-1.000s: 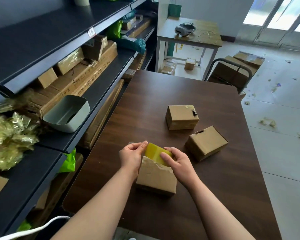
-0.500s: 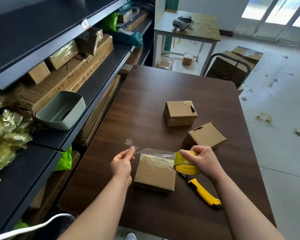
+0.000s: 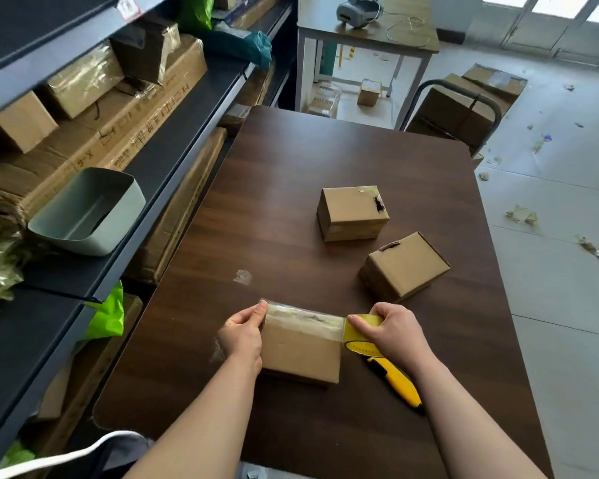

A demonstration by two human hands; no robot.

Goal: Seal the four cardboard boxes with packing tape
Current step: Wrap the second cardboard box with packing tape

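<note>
A small cardboard box (image 3: 300,350) lies near the front of the dark wooden table (image 3: 291,167). A strip of clear tape (image 3: 303,318) runs across its far top edge. My left hand (image 3: 244,331) presses the tape's free end onto the box's left side. My right hand (image 3: 389,331) grips the yellow tape roll (image 3: 358,337) at the box's right edge. Two more cardboard boxes stand farther back: one upright (image 3: 351,212) mid-table, one tilted (image 3: 403,266) to its right.
A yellow utility knife (image 3: 396,382) lies on the table under my right forearm. A scrap of tape (image 3: 242,276) sits left of centre. Shelves with cartons and a grey bin (image 3: 87,210) line the left. A trolley with boxes (image 3: 464,108) stands beyond the table.
The tape was pulled out from the roll to the right, then lowered onto the box's top. My left hand moved down onto the box's left side. The knife came into view.
</note>
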